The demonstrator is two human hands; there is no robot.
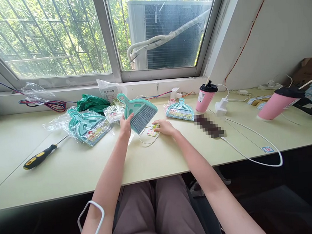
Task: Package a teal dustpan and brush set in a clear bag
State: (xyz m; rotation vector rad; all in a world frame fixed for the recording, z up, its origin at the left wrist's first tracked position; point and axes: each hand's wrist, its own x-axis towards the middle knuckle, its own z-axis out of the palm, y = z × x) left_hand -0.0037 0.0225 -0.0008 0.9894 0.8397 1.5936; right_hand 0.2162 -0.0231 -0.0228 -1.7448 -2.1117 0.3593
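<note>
mint-green plastic is in your left hand (125,126): you hold a dustpan-and-brush set (142,113) above the middle of the desk (159,161), tilted, with its handle to the far left and its grey bristles turned to you. the fingers of this hand are closed on the left edge of the set. your right hand (166,127) is low, just to the right of the set, and its fingers touch a small printed card (152,132); i cannot tell if they pinch it or only rest upon it. one thin white cord (147,144) makes a loop on the desk, near this card.

to the left lies a pile of similar sets (88,126), partly in clear plastic, and nearer to you a black and yellow screwdriver (40,156). behind the pile is a green bag (91,104). to the right, another set (179,109) lies beside a pink cup (205,98) with black lid, and a second pink cup (275,104) leans farther right. a white cable (252,156) curves to the near edge.
</note>
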